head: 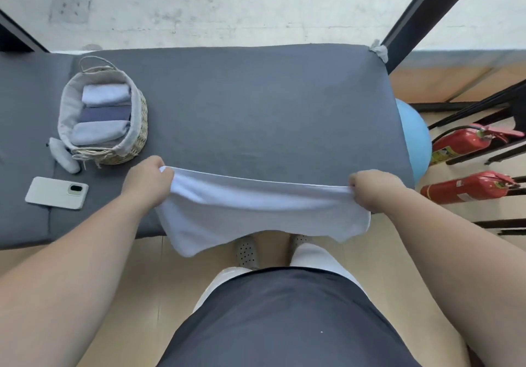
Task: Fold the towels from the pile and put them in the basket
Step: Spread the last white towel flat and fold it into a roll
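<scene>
stretching a white towel sideways between left hand and right hand.

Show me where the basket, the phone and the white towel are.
basket (141, 127), head view, woven right wall.
phone (55, 193), head view, middle of its back.
white towel (256, 210), head view, middle of hanging cloth.

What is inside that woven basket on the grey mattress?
The basket, lined with grey cloth, holds three folded towels side by side: far pale towel, dark blue towel in the middle, near pale towel. Anything beneath them is covered.
</scene>
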